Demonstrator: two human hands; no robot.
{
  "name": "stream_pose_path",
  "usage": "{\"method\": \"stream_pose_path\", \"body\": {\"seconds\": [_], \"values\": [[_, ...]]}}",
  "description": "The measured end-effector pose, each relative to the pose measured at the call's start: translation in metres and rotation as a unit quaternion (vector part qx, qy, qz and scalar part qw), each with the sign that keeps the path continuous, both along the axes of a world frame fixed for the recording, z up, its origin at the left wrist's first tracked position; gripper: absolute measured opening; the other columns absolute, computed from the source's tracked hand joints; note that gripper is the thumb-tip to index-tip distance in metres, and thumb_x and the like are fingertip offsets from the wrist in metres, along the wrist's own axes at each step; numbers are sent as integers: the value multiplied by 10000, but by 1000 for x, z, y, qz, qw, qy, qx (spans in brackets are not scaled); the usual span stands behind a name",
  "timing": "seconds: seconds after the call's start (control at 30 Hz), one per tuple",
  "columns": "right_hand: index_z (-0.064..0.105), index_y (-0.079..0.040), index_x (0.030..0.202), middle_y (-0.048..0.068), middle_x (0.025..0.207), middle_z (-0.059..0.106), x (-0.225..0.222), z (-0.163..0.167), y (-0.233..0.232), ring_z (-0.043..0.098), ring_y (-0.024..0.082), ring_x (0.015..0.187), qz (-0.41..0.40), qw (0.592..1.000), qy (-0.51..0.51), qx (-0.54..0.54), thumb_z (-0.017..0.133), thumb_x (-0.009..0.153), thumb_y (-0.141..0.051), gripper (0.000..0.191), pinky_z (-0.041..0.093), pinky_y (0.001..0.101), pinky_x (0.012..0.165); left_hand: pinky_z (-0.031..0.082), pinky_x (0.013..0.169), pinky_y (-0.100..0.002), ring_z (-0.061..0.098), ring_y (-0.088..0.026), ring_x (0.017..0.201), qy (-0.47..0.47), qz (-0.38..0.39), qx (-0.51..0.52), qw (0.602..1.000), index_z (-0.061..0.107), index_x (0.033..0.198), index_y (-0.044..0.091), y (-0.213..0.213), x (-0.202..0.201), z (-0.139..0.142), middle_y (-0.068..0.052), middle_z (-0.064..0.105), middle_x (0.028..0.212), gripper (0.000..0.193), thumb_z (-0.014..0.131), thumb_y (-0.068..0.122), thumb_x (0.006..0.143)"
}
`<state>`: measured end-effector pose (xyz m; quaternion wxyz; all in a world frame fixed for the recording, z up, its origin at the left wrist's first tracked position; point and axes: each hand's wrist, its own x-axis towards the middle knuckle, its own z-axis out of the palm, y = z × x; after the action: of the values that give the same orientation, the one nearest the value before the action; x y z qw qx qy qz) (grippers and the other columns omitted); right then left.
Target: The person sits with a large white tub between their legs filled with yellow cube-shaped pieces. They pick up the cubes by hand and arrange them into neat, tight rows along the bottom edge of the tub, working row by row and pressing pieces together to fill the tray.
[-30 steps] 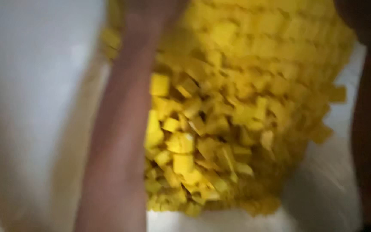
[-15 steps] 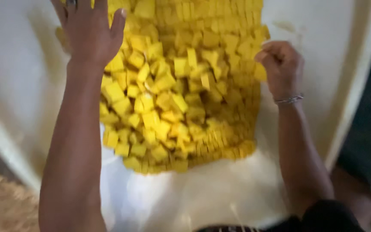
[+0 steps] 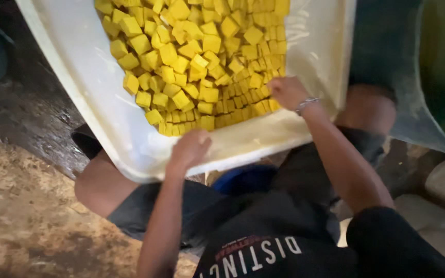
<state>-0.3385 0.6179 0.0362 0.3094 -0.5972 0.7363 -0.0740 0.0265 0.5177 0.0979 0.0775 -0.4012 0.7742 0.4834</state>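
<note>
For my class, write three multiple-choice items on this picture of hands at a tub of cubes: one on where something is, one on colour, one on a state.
1. Where does the left hand rest?
A. on the near rim of the white tub
B. on the ground
C. on the green container

2. What colour are the cubes?
A. red
B. yellow
C. white

3. How is the right hand?
A. flat on the person's knee
B. raised clear above the tub
C. down among the cubes, fingers curled

Answers: 1 A, its fingers lie over the near edge; 2 B, every cube is yellow; 3 C, it touches the cubes inside the tub.
</note>
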Motion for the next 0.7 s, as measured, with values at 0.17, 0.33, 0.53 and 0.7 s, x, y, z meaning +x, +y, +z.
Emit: {"method": "stream_pose_path", "body": {"seconds": [0.17,0.33,0.53,0.7], "values": [[743,-107,914,205,988,700,26,-18,-12,672,408,937,95,990,14,100,579,820,-110,189,521,518,820,521,840,-565,662,-439,972,-103,39,-8,994,747,972,148,24,1,18,-176,725,1015,316,551,392,927],[722,-69,1105,251,1092,701,14,-13,-50,658,437,1042,3,995,73,70,526,920,-77,270,527,503,923,511,776,-573,655,-441,950,-42,113,-64,991,713,981,116,17,2,24,-173,730,988,261,575,333,938],[618,-39,1241,244,1289,598,38,-30,-76,624,444,1097,143,978,137,65,584,828,-17,415,529,516,886,562,740,-475,711,-381,866,146,289,-93,942,656,1062,84,12,0,40,-162,730,935,205,610,215,911],[645,-138,1179,150,1258,623,34,-57,-69,639,374,1103,219,948,204,107,642,842,-61,346,493,570,951,543,805,-492,697,-398,926,-31,188,-22,982,697,1043,54,-7,-10,-10,-196,727,934,198,602,214,976]]}}
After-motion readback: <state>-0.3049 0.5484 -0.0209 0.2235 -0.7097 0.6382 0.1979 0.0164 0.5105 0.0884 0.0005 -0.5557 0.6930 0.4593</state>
